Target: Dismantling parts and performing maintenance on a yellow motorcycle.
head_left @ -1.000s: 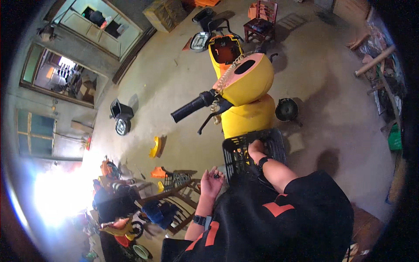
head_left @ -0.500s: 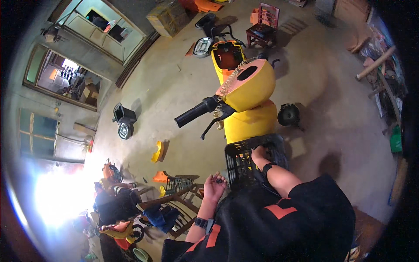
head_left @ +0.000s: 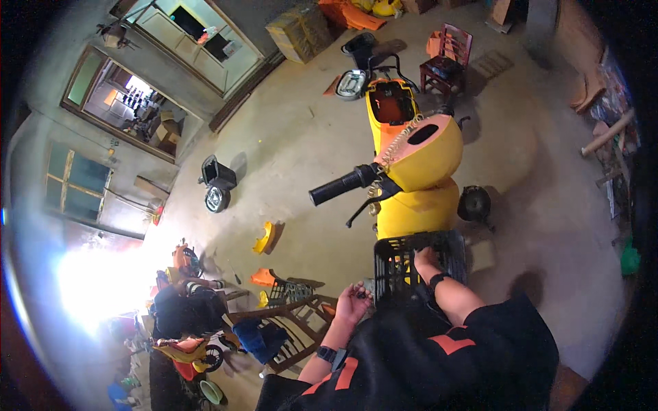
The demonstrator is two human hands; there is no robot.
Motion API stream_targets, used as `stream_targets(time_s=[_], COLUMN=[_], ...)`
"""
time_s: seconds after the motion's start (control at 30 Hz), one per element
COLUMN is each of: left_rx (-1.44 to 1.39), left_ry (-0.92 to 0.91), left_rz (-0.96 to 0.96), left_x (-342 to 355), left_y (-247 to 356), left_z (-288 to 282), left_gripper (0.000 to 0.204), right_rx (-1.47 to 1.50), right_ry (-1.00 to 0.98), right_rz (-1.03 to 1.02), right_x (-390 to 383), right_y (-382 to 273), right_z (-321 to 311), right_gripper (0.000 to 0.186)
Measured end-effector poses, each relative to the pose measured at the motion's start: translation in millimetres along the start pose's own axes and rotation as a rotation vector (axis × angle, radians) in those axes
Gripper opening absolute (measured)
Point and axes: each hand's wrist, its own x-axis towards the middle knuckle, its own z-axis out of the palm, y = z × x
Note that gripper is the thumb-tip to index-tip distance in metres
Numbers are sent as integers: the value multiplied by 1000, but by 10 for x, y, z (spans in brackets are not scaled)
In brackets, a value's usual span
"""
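A yellow electric scooter (head_left: 419, 207) stands in front of me, its handlebar end facing my side. A black plastic basket (head_left: 391, 255) with slotted walls is at its near end. My right hand (head_left: 426, 259) reaches inside the basket, fingers bent and pressed together; whatever they pinch is hidden. Just left of the basket, my left hand (head_left: 352, 303) is palm up with curled fingers around something small and dark, too small to name. A black handlebar grip (head_left: 340, 186) with a brake lever sticks out to the left above the basket. A coiled cable (head_left: 401, 147) lies over the yellow headstock cover.
A wooden chair frame (head_left: 301, 322) with a blue cloth lies at lower left. Yellow and orange plastic parts (head_left: 264, 238) are scattered on the floor. A black round part (head_left: 474, 203) lies right of the scooter. Farther off stand a small red chair (head_left: 445, 60) and a cardboard box (head_left: 299, 35).
My view has shifted, so the scooter and surroundings sit farther right and slightly lower. Both hands keep nearly the same places relative to the basket.
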Motion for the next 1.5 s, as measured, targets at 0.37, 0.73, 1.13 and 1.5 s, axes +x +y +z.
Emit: stream_targets(time_s=[0.37,0.73,1.13,1.5], left_rx=[43,86,86,80], left_ry=[-27,12,18,21], left_rz=[-59,-42,-58,-45], left_x=[83,15,16,61], left_y=[-44,-52,-65,-71], left_z=[36,-28,-40,-154], left_gripper=[24,22,19,19], right_rx=[-46,-11,87,7], right_ry=[-15,-65,-22,47], right_rz=[86,93,57,-1], right_x=[211,6,-33,158], right_y=[108,-76,-33,69], right_z=[-40,-47,-77,154], right_gripper=[38,40,36,38])
